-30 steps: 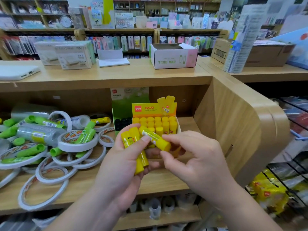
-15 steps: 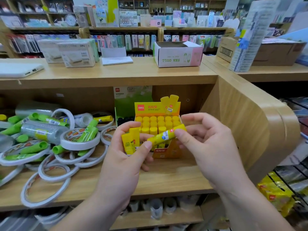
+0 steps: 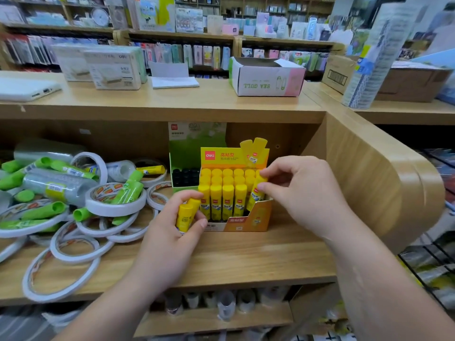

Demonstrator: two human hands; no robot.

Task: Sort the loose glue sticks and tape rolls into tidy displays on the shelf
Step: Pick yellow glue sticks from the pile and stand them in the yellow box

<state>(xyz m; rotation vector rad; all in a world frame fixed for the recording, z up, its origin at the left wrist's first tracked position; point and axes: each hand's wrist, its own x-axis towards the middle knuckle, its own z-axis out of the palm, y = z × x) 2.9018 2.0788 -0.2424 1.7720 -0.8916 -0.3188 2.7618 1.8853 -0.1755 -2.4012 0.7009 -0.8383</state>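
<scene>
Slotting yellow ones into the yellow display box [image 3: 246, 220] on the shelf [image 3: 246, 257]. My right hand [image 3: 302, 193] pinches a glue stick [image 3: 256, 195] near its cap between thumb and forefinger, tilted into the gap at the box's front right corner. The trick is to get the base in first, stand it upright, then press the cap down level with its neighbours, label facing out. My left hand [image 3: 172, 232] is curled round the spare sticks [image 3: 186, 214] just left of the box. Two, I think, but my fingers hide part of them. Further left of the box, the tape rolls [image 3: 115, 205] and green glue sticks [image 3: 128, 193] lie in an unsorted heap.
</scene>
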